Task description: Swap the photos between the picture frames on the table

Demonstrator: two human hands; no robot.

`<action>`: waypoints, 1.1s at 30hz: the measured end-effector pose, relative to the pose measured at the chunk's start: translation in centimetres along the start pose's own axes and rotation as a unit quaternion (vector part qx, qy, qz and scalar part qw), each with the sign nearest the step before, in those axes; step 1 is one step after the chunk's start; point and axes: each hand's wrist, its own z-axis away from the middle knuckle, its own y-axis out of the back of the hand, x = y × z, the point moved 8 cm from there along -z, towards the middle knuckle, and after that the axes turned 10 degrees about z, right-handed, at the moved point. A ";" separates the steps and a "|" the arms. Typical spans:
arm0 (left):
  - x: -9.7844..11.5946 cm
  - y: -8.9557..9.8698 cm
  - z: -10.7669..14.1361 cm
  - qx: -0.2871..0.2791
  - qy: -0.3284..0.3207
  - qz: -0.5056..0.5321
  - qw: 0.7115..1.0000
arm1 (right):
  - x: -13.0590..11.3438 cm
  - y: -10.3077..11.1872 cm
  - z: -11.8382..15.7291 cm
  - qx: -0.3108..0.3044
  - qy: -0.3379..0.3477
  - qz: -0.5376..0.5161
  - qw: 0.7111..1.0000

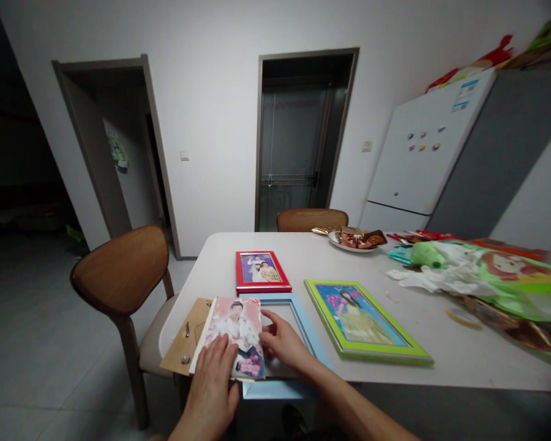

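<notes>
Pale table (298, 260) in a white-walled room; grey-tiled floor, wooden chair (119, 275) off its left edge, second chair (312, 218) at the far edge, dark doorway (307, 147) behind, refrigerator (413, 153) to the right. Loaded plate (349, 248) by the far edge; bags and wrappings (487, 269) crowd the right side. Pale tabletop runs from the red frame (262, 271) across toward the plate; only a narrow gap between the blue frame (310, 327) and the green frame (365, 324). Blue frame's lower bar juts past the near edge; brown backing board (181, 343) reaches the near left corner. Pink photo print (245, 324) lies near that corner, over part of the board and the blue frame's left side. Left hand (213, 370) flat on the print's lower left, fingers extended, thumb apart. Right hand (282, 340) at its right edge, fingers bent, thumb and forefinger apart; cannot tell whether they pinch it.
</notes>
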 end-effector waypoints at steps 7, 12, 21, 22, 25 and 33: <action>-0.6 3.4 -2.1 0.132 0.013 0.187 0.973 | -4.1 -0.3 0.5 0.042 0.036 -0.239 0.969; -0.6 6.3 -1.8 0.257 0.147 0.462 0.836 | -2.3 0.5 1.6 0.043 -0.072 -0.283 0.956; 1.7 0.1 -2.2 0.126 0.186 0.641 0.734 | -0.2 6.1 1.9 0.094 -0.057 -0.291 0.950; 1.1 0.1 -2.1 0.129 0.183 0.619 0.753 | 0.4 6.9 1.8 0.088 -0.073 -0.256 0.960; 0.4 0.1 -1.7 0.103 0.173 0.490 0.848 | 1.9 8.5 1.3 0.068 -0.087 -0.148 0.983; 3.7 -1.9 -1.0 -0.050 0.080 0.239 0.966 | 1.8 8.0 -0.9 0.096 -0.044 0.085 0.991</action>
